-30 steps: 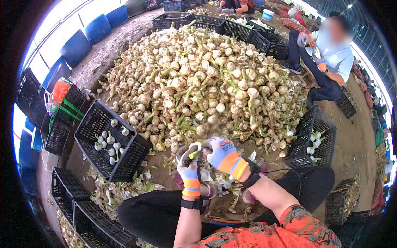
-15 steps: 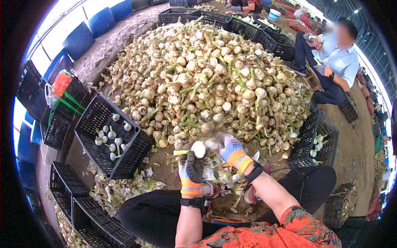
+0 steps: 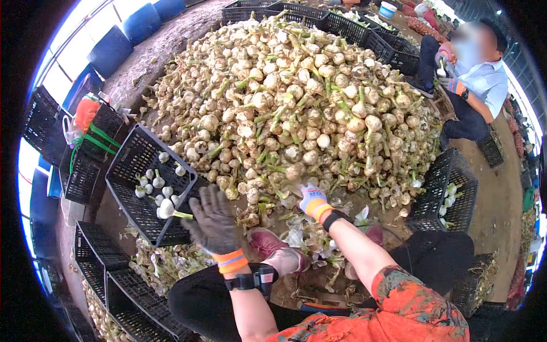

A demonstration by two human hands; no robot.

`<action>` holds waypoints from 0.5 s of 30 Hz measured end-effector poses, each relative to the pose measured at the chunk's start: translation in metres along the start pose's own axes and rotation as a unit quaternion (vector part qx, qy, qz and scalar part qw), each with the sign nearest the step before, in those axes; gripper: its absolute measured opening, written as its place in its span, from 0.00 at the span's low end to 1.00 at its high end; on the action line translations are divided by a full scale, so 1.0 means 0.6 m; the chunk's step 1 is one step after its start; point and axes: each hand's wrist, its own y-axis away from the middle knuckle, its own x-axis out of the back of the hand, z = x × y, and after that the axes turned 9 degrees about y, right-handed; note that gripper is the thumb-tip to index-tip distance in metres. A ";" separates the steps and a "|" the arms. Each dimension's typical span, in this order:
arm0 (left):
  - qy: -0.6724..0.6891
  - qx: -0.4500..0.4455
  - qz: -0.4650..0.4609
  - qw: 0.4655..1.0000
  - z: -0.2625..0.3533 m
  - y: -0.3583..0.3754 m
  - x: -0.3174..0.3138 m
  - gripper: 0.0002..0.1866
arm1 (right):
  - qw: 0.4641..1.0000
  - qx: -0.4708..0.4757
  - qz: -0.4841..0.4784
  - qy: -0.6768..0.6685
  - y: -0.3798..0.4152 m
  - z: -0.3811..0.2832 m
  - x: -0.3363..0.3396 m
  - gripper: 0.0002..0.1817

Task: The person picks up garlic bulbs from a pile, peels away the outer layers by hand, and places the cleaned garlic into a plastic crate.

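My left hand (image 3: 213, 219), in a dark-palmed glove with an orange cuff, is open with its fingers spread at the near corner of a black crate (image 3: 137, 211). Just off its fingertips, over that crate, is a cleaned white garlic bulb (image 3: 166, 209) with a green stem. Several trimmed bulbs (image 3: 155, 181) lie inside. My right hand (image 3: 313, 200), gloved in grey and orange, is at the front foot of the big garlic pile (image 3: 273, 108), its fingers curled beside a brownish bulb (image 3: 295, 170). I cannot tell what they hold.
Peelings (image 3: 299, 236) litter the ground between my shoes. Another crate (image 3: 444, 196) with some bulbs stands on the right, and more crates (image 3: 137, 302) at lower left. A seated person (image 3: 478, 85) holds a bulb at the far right. Crates (image 3: 353, 28) line the pile's back.
My left hand has moved left from in front of the pile, opened and let go of the white bulb, which is now over the crate. My right hand has shifted slightly, staying at the pile's foot.
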 end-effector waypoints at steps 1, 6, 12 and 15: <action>-0.090 -0.001 0.027 0.996 -0.004 0.003 0.025 0.32 | 0.999 0.026 -0.016 0.027 -0.009 -0.005 -0.007 0.20; -0.429 0.105 0.072 0.894 -0.051 0.043 0.111 0.30 | 0.984 -0.048 0.027 -0.170 -0.022 0.012 0.021 0.15; -0.511 0.206 -0.112 0.827 -0.111 0.065 0.179 0.34 | 0.861 0.177 -0.073 -0.472 0.091 0.015 0.200 0.13; -0.463 0.183 -0.106 0.861 -0.131 0.086 0.125 0.32 | 0.594 0.106 -0.114 -0.789 0.117 0.000 0.189 0.23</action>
